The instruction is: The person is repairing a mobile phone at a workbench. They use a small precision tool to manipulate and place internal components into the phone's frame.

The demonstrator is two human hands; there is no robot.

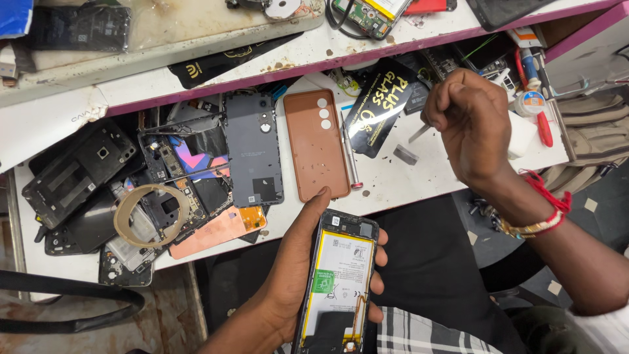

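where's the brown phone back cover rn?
Head view: the brown back cover lies on the white bench, centre, between the dark grey back panel and a screwdriver, just above the left hand holding the opened phone.

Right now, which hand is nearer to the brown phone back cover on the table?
Left. The left hand holds an opened phone just below the brown cover; the right hand is farther to its right.

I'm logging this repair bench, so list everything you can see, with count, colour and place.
opened phone: one, black frame, white and yellow battery showing, in the left hand
brown back cover: one, on the bench centre
grey back cover: one, left of the brown one
tape roll: one, tan, on the phone parts at left
tweezers: one, metal, in the right hand
left hand: holds the phone
right hand: fist over the bench, red thread on the wrist
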